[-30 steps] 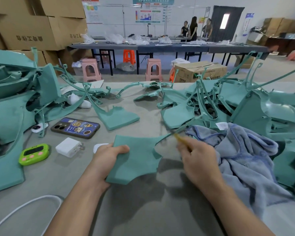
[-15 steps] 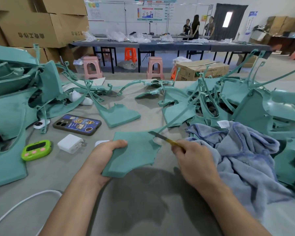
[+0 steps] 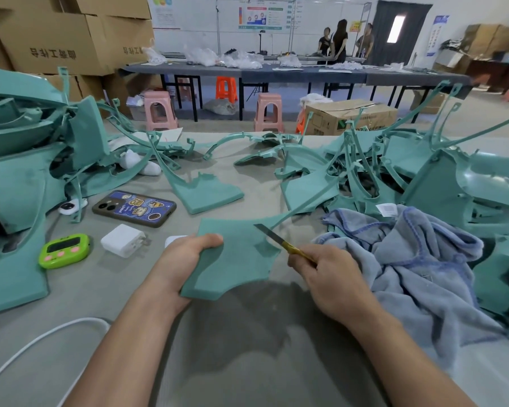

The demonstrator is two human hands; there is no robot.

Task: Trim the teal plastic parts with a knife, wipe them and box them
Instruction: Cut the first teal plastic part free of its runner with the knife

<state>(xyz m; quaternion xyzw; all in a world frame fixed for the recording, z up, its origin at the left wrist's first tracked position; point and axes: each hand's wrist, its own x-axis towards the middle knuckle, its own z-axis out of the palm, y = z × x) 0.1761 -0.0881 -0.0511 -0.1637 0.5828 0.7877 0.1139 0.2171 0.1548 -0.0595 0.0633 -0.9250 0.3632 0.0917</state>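
Since a second before, my knife [image 3: 276, 240] had risen to the edge of the teal part [image 3: 235, 265] over the tabletop [image 3: 247, 348]. My right fingers [image 3: 299, 258] clamped the knife handle, my left fingers [image 3: 207, 241] the part; a slip might cut my thumb.

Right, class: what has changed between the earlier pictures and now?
The right hand has slid the blade of the yellow-handled knife leftward, to the upper right edge of the flat teal plastic part. The left hand still grips its left edge. The grey-blue towel and the dark-cased phone lie where they were.
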